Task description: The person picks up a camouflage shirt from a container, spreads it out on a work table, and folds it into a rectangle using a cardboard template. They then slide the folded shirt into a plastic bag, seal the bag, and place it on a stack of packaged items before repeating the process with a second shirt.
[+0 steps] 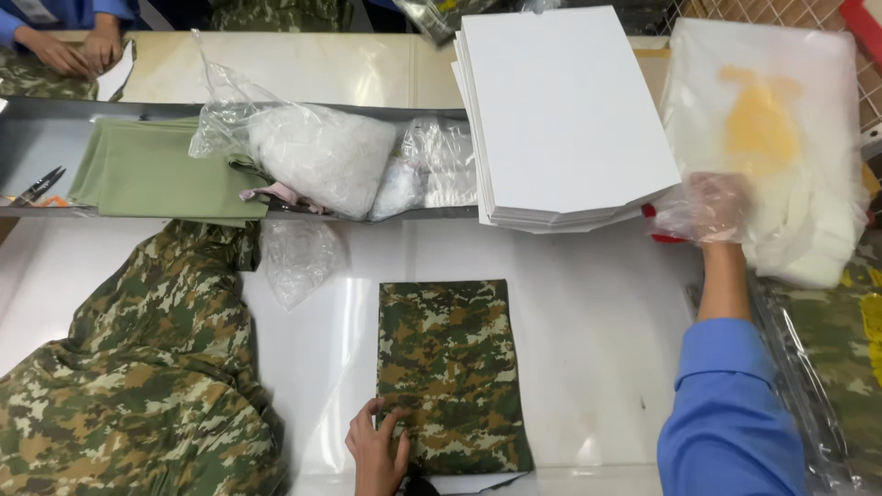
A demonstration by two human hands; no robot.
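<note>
Two hands apart: left hand (377,447) flat on folded camouflage garment (452,372); right hand (709,207) seemingly gripping plastic bags (772,138).

Folded garment (452,372) lies at the tabletop (588,340) near edge, centre; left hand (377,450) on its near-left corner. Loose garments (147,367) at left edge. Card stack (560,115) behind, toward far right. Right hand (707,207) in bag stack (772,138) at right edge. Tray (46,138) along the far side holds bags (322,152).
</note>
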